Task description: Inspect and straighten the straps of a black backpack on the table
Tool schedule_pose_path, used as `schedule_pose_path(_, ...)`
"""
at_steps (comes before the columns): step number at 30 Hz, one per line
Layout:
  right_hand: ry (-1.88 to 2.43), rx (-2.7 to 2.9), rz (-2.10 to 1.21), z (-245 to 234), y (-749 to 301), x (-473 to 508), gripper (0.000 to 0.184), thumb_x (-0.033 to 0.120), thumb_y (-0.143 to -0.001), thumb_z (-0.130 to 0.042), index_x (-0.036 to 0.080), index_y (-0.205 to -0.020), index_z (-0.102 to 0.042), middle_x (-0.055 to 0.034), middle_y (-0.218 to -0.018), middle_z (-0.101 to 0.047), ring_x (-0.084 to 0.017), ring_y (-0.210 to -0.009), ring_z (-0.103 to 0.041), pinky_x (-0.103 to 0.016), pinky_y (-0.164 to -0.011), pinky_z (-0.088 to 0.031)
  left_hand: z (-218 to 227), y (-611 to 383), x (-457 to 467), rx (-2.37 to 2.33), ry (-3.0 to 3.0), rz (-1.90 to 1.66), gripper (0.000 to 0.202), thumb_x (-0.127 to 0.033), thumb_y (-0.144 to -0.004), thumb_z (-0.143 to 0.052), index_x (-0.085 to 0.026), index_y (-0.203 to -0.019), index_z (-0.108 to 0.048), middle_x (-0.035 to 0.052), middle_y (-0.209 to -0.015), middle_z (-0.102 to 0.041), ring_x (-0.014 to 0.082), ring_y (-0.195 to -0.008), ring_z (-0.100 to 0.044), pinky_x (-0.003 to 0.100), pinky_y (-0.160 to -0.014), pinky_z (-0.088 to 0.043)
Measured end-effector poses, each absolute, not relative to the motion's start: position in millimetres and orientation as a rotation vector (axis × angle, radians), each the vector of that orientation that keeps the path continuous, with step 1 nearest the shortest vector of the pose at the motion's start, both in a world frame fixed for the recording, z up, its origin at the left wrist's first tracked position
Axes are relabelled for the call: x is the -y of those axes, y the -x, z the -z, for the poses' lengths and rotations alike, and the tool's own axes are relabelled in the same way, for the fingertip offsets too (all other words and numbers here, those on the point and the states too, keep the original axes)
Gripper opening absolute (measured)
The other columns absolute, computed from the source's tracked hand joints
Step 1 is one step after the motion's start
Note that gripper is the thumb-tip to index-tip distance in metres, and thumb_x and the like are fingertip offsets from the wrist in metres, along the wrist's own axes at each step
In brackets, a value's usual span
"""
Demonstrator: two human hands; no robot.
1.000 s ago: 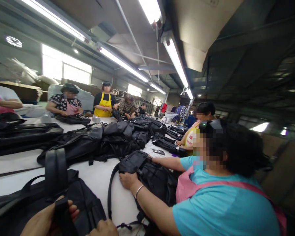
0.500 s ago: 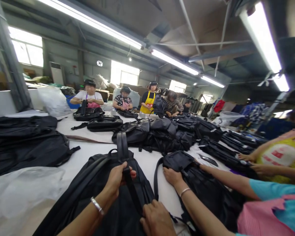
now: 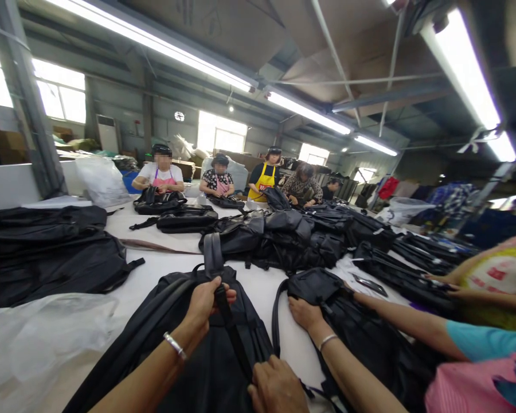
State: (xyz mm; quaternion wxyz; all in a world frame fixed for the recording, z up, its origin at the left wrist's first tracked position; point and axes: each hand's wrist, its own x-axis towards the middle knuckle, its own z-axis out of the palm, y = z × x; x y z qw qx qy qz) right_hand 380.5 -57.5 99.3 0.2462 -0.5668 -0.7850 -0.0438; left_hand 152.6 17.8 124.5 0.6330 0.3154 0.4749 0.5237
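A black backpack [image 3: 172, 338] lies flat on the white table [image 3: 262, 289] right in front of me. My left hand [image 3: 206, 301], with a silver bracelet at the wrist, is closed around the backpack's black shoulder strap [image 3: 217, 269] near the top. My right hand [image 3: 275, 390] sits at the bottom edge of the view, fingers curled on the lower end of the same strap, which runs taut between both hands.
A co-worker in a teal shirt at my right has both hands [image 3: 305, 312] on another black backpack [image 3: 352, 327]. A heap of black backpacks [image 3: 292, 235] fills the table's middle, more lie at left [image 3: 47, 252], with clear plastic [image 3: 38, 332] beside. Several people work along the far side.
The view swung left from the co-worker to my own backpack and settled. My left hand keeps its grip on the strap; the right hand stays low on it.
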Motion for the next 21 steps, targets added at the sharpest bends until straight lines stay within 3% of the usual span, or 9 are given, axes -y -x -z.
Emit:
schedule_pose_path(9, 1.494, 2.205, 0.047, -124.3, -422.1, 8.3, 0.017, 0.024, -0.086, -0.055, 0.027, -0.069, -0.059, -0.005, -0.069, -0.054, -0.023, -0.076, -0.056, -0.035, -0.059, -0.043, -110.1, -175.0, -21.6, -1.124, -0.663, -1.326, 0.024, -0.032, -0.085, -0.056, -0.009, -0.08, -0.061, 0.0138, -0.069, -0.07, 0.0228, -0.062, -0.069, 0.031, -0.059, -0.055)
schedule_pose_path(14, 1.521, 2.193, 0.068, -136.6, -418.3, 16.5, 0.022, 0.023, -0.089, -0.049, 0.027, -0.07, -0.06, -0.0033, -0.064, -0.052, -0.022, -0.075, -0.056, -0.034, -0.061, -0.043, -90.2, -170.8, -18.3, -1.124, -0.654, -1.259, 0.022, -0.03, -0.084, -0.06, -0.008, -0.084, -0.063, 0.0139, -0.072, -0.07, 0.0222, -0.063, -0.069, 0.031, -0.06, -0.056)
schedule_pose_path(21, 1.516, 2.158, 0.093, -69.3, -349.3, 103.8, 0.009, 0.024, -0.075, -0.067, 0.028, -0.073, -0.058, -0.0028, -0.067, -0.057, -0.023, -0.075, -0.057, -0.034, -0.061, -0.042, -71.4, -152.8, 0.0, -1.123, -0.685, -1.173, 0.028, -0.033, -0.085, -0.061, -0.006, -0.093, -0.064, 0.0176, -0.086, -0.071, 0.0225, -0.076, -0.069, 0.031, -0.069, -0.056)
